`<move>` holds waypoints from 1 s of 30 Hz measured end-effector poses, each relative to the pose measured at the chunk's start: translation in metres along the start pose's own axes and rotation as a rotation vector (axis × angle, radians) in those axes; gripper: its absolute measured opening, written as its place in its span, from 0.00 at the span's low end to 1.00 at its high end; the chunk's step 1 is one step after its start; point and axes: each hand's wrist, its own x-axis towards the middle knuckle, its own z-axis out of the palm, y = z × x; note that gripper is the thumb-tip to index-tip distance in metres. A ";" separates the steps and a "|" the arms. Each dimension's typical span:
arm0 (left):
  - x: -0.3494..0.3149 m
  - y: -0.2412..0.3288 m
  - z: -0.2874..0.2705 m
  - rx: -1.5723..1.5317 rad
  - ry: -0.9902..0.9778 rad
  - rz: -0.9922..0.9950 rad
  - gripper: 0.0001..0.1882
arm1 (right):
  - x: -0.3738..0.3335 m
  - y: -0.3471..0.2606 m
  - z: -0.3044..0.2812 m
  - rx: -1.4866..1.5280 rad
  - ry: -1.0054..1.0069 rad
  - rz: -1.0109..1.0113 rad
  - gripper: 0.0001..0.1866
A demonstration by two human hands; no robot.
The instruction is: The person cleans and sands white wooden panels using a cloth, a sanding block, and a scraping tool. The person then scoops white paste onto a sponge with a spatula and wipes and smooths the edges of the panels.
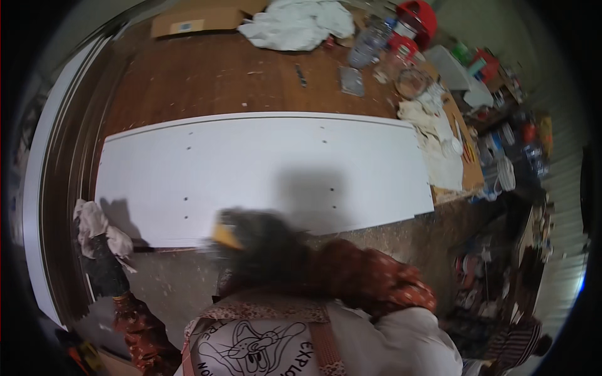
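A long white panel (251,163) with several small dark holes lies across the brown table. At its near left corner is my left hand (100,232), in a pale glove or wrapped in pale cloth. Its fingers cannot be made out. My right hand (257,241) is over the panel's near edge, left of the middle, with the forearm bent across my body. Motion smears it into a dark grey shape. A yellow patch (226,237) shows at its left side; whether it is held or part of a glove is unclear.
Beyond the panel, the brown tabletop (207,81) bears a crumpled white sheet (301,25), a cardboard box (194,22), a clear plastic bottle (371,47) and a small flat grey item (352,81). Pale cloth (439,150) lies at the panel's right end. Clutter fills the far right.
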 end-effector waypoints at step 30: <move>0.108 0.066 0.205 0.289 -0.219 0.152 0.30 | -0.036 0.348 -0.204 -0.028 -0.013 1.046 0.44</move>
